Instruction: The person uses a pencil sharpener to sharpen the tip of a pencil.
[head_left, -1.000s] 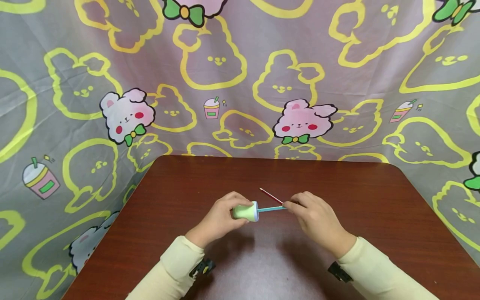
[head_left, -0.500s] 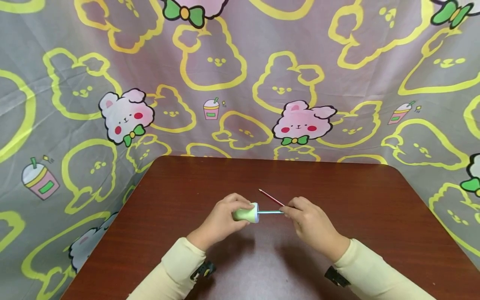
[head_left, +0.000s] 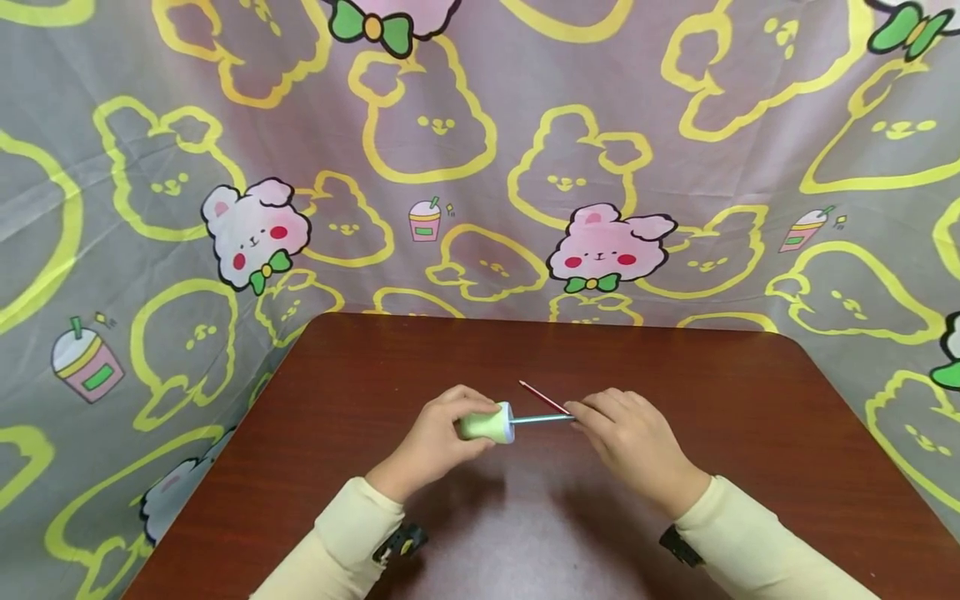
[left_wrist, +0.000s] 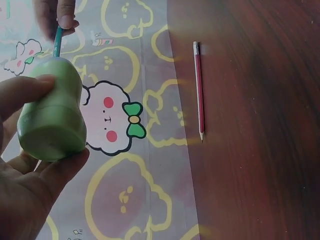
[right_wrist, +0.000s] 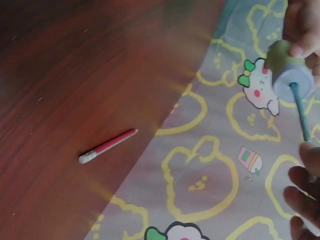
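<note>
My left hand (head_left: pixel 431 437) grips a light green pencil sharpener (head_left: pixel 483 425) with a waisted body, thumb and fingers around its sides. Its pale end faces right. A teal pencil (head_left: pixel 542 419) sticks into the hole in that end, plainly seen in the right wrist view on the sharpener (right_wrist: pixel 292 75). My right hand (head_left: pixel 637 446) pinches the pencil near its outer end; the fingers hide that end. The pencil's tip is hidden inside the sharpener. Both hands are held above the table.
A red and white pencil (left_wrist: pixel 200 92) with a sharpened point lies on the brown table (head_left: pixel 420 358), just beyond the hands. A patterned cloth (head_left: pixel 480 200) hangs behind the table and along its sides.
The right hand dipped slightly and came back up, and the teal pencil's slant changed with it. The left hand with the sharpener has shifted very slightly left.
</note>
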